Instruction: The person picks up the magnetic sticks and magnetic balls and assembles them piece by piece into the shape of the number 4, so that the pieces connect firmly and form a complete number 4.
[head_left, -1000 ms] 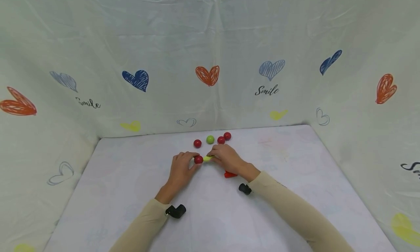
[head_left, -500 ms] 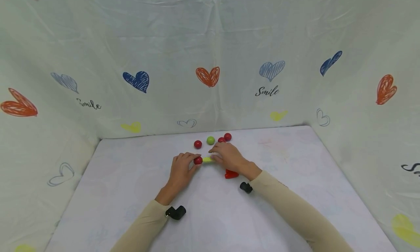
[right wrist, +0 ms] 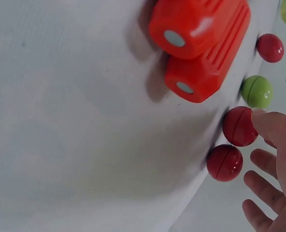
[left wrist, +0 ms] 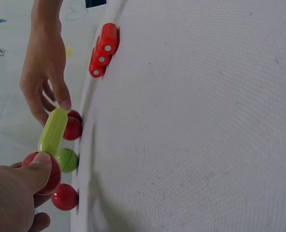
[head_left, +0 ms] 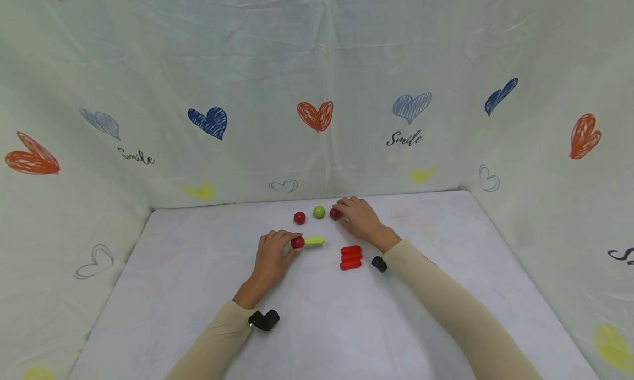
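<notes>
My left hand [head_left: 273,257] pinches a red ball [left wrist: 49,174] between thumb and fingers. A yellow-green ridged stick [left wrist: 53,131] juts from that ball, its far end free of either hand. In the head view, my right hand [head_left: 363,219] is at the back of the table over the red balls. Its thumb tip overlaps one red ball [right wrist: 240,126] in the right wrist view, while the fingers are spread and apart from it. Another red ball [right wrist: 224,163] sits right beside that one. A green ball [head_left: 319,211] lies left of them.
Three red ridged sticks [head_left: 350,258] lie side by side near my right wrist, with pale discs on their ends. A single red ball [head_left: 299,218] rests left of the green one. Behind the table [head_left: 198,292] hangs a white sheet [head_left: 247,165] printed with hearts.
My right hand has left the yellow-green stick and moved back and right to the red balls, uncovering the red sticks. My left hand stays in place with its ball.
</notes>
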Motion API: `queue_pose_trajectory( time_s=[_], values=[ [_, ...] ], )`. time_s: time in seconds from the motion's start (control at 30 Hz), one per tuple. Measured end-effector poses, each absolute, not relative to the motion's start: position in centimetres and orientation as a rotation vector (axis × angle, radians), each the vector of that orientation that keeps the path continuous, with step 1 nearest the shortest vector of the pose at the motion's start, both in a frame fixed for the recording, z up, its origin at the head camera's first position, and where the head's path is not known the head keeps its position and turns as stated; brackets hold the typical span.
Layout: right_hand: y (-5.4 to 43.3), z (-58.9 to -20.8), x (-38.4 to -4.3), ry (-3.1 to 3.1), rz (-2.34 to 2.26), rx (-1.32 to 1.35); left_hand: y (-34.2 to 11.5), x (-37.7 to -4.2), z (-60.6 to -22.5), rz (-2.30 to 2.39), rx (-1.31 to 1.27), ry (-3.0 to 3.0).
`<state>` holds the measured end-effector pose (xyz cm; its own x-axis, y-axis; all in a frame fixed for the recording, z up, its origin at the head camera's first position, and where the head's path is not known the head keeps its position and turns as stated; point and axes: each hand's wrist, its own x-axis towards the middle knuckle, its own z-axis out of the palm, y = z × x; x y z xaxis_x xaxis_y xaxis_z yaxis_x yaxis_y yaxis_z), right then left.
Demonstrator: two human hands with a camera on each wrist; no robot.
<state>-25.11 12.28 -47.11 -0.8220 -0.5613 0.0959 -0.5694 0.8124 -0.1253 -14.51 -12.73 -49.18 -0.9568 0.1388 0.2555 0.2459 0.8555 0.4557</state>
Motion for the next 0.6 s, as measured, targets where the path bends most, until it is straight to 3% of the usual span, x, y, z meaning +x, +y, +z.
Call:
queue_pose_trajectory(
  time_s=[0.27,0.6],
  values=[
    [11.8,-47.9,-25.8,-2.866,0.135,1.027,-12.8,-14.4,-49.1,-0.731,-0.268,-2.822],
    [11.1,-47.8,-25.4,-2.944,0.158,0.956,-12.9,-14.4,-49.2,-0.762,-0.262,-2.810]
  ],
)
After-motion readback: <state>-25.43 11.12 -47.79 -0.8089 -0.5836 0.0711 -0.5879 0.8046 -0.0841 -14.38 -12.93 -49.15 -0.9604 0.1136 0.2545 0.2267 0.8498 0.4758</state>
